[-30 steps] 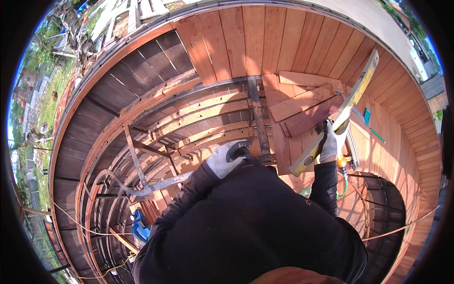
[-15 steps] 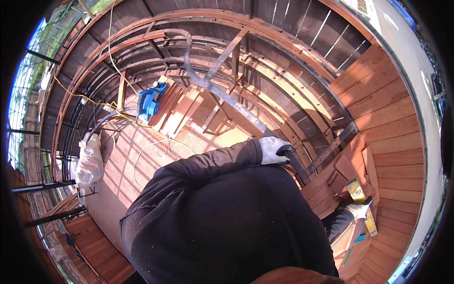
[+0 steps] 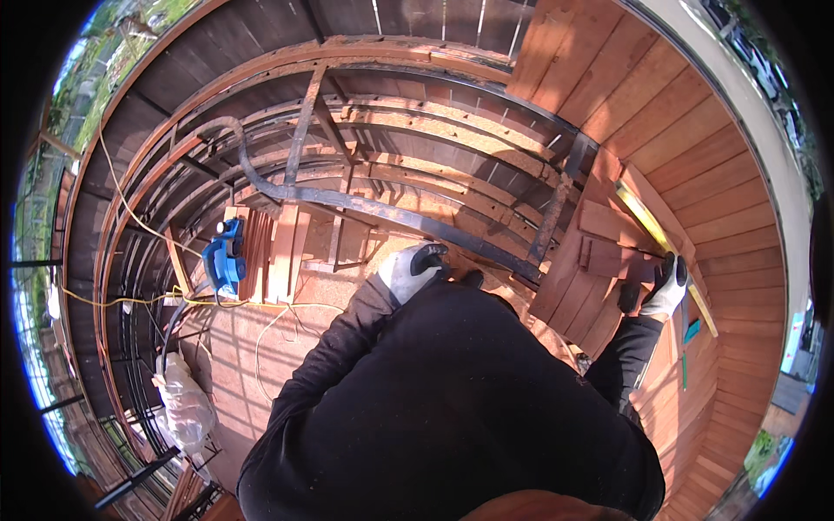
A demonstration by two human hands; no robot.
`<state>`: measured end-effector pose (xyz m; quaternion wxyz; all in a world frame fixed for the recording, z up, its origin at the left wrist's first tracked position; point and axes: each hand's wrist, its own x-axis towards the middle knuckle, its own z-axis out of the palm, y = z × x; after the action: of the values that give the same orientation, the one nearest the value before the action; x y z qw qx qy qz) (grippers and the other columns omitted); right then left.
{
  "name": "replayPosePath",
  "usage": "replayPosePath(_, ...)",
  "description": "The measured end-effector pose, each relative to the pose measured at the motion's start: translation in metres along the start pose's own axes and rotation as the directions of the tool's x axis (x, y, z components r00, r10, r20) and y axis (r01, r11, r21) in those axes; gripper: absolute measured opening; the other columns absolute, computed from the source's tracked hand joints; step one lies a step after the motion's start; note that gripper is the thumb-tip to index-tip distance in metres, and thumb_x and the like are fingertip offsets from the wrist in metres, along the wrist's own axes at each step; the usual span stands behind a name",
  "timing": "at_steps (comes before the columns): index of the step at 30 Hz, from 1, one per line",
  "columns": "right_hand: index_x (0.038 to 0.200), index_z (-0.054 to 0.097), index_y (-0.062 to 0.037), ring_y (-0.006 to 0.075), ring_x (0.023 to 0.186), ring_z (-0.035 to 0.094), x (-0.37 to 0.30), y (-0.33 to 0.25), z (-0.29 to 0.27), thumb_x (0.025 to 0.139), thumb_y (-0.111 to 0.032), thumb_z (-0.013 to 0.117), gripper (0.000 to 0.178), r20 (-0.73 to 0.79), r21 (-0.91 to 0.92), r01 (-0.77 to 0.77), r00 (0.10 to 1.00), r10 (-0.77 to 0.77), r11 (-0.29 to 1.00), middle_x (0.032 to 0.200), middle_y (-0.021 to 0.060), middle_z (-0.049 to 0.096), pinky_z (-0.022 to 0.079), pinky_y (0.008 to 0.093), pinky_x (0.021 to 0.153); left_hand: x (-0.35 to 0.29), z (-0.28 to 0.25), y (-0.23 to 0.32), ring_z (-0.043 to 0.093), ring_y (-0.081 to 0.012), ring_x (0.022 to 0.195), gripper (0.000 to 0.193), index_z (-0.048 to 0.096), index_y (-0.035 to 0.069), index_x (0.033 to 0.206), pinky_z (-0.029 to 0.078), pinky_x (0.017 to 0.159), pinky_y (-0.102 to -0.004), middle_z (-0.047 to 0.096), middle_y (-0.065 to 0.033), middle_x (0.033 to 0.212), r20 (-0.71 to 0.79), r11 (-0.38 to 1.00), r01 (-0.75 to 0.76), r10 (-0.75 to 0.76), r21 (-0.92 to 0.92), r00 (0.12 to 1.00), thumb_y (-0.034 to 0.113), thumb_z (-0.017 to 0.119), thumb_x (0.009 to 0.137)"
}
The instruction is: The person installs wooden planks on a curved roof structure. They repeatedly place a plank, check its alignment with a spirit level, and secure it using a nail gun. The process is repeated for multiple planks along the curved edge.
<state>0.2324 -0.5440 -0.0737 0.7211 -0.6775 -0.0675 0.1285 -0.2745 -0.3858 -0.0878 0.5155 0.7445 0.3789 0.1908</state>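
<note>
My right hand (image 3: 667, 293), in a white glove with dark finger coating, is closed on a long yellow spirit level (image 3: 645, 217). The level lies slantwise along the wooden plank cladding (image 3: 734, 230) at the right. My left hand (image 3: 405, 274), gloved the same way, is in front of my body, just on the near side of a dark curved metal rail (image 3: 382, 208). Its fingers are curled, and whatever might be inside them is hidden. Beside my right hand, short reddish boards (image 3: 608, 260) lie on a wooden surface.
A blue power tool (image 3: 225, 260) stands by stacked planks (image 3: 282, 256) at the left. A yellow cable (image 3: 113, 301) runs across there. A white bag (image 3: 184, 404) sits lower left. Curved timber ribs and metal posts (image 3: 304, 122) line the far side. A teal object (image 3: 691, 331) lies near the level.
My left hand has come off the metal rail, back towards my body. The spirit level has turned from showing its broad face to a narrower edge. My view has shifted right.
</note>
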Motion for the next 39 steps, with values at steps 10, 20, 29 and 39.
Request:
replayPosePath(10,0.138,0.045,-0.0080,0.0370,0.106,0.060,-0.097,-0.028,-0.091,0.077,-0.038,0.073,0.074,0.146,-0.985,0.146,0.989,-0.004,0.095,0.115,0.0210,0.063,0.049,0.0419,0.092,0.078,-0.004,0.041,0.064,-0.0098,0.084,0.032,0.058,0.000,0.123,0.050,0.076,-0.0233,0.067,-0.0060,0.093,0.197,1.000,-0.010,0.016,-0.028,0.980,0.003,0.051,0.092)
replayPosePath(20,0.149,0.026,-0.0091,0.0389,0.093,0.065,-0.104,0.002,-0.086,0.073,-0.024,0.069,0.089,0.017,-0.999,0.016,0.999,0.031,0.035,0.103,0.0227,0.066,0.053,0.0449,0.083,0.133,0.004,0.101,0.068,-0.0224,0.084,0.034,0.063,0.004,0.117,0.052,0.076,-0.0311,0.069,-0.0126,0.091,0.251,0.953,-0.288,0.256,0.097,0.934,0.014,0.068,0.085)
replayPosePath(29,0.127,0.054,-0.0031,0.0343,0.090,0.067,-0.155,-0.041,-0.085,0.077,-0.014,0.070,0.053,-0.034,-0.893,0.092,0.962,-0.271,0.440,0.096,0.0199,0.068,0.052,0.0385,0.079,0.284,-0.115,0.146,0.062,-0.0178,0.106,0.061,0.052,0.003,0.132,0.049,0.093,-0.0328,0.064,-0.0140,0.114,-0.132,0.866,-0.443,0.479,0.232,0.868,0.028,0.075,0.081)
replayPosePath(39,0.089,0.053,0.0016,0.0190,0.068,0.051,-0.218,-0.159,0.067,0.086,-0.016,0.058,0.019,-0.148,0.135,0.651,0.759,-0.634,0.747,0.073,0.0071,0.049,0.045,0.0372,0.070,0.444,-0.156,0.233,0.044,-0.0340,0.130,0.099,0.036,0.013,0.145,0.033,0.110,-0.0450,0.048,-0.0169,0.139,0.128,0.289,-0.442,0.699,0.849,0.704,0.069,0.068,0.070)
